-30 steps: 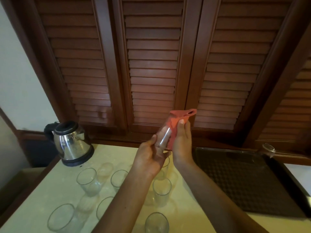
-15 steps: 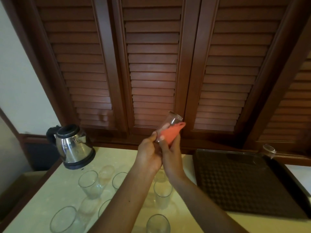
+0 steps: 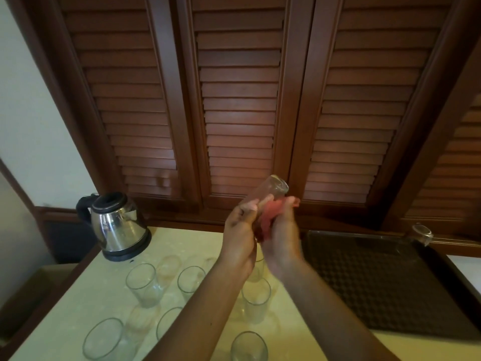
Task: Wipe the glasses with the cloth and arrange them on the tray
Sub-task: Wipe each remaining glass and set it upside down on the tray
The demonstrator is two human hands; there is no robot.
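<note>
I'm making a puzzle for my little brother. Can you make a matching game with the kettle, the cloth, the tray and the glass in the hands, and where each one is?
Things:
1. kettle
2. cloth
3. tray
4. held glass

Places:
A. gripped by the left hand, tilted up toward the wooden doors
B. on the right side of the counter, dark, with one glass at its far corner
C. at the back left corner of the counter
D. bunched in the right hand, pressed against the glass

Pairs: 1-C, 2-D, 3-B, 4-A
</note>
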